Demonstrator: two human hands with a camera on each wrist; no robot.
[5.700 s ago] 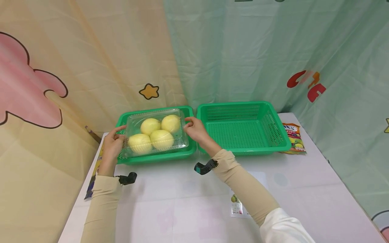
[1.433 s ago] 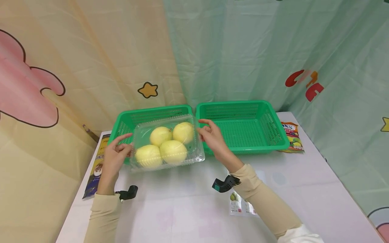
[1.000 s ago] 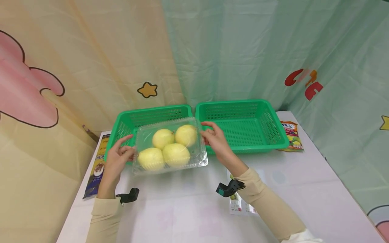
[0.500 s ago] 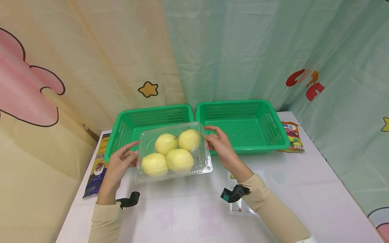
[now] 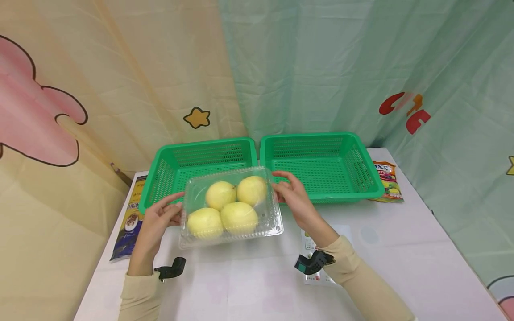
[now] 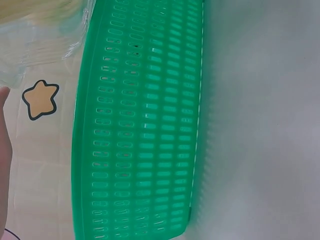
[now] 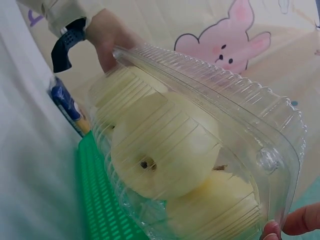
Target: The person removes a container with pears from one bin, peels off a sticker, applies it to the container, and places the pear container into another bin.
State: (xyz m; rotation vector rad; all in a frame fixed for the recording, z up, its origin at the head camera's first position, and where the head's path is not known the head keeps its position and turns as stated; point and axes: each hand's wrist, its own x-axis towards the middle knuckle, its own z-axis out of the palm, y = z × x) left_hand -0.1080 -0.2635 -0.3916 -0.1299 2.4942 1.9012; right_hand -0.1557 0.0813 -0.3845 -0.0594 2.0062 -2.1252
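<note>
A clear plastic clamshell box (image 5: pixel 265 223) with several round, pale yellow pears (image 5: pixel 238 217) inside is held in the air between both hands. It tilts slightly, over the near edge of the left green basket (image 5: pixel 217 149). My left hand (image 5: pixel 159 219) pinches the box's left side; in the left wrist view just an edge of that hand (image 6: pixel 4 155) shows. On the opposite side, my right hand (image 5: pixel 292 196) pinches the box's edge, and the right wrist view shows its thumb and a finger at the corner. A stem and a dark blossom end show on the pears (image 7: pixel 160 140) there.
To the right stands a second green basket (image 5: pixel 309 178) with a bare bottom. A yellow and blue packet (image 5: pixel 130 220) lies at the table's left edge, a colourful snack bag (image 5: pixel 388 183) at the right. A printed sheet (image 5: pixel 311 245) lies partly under the right forearm.
Both hands have lifted the box of pears out of the left basket and brought it nearer and slightly right. Within the last half second it has moved only a little closer.
</note>
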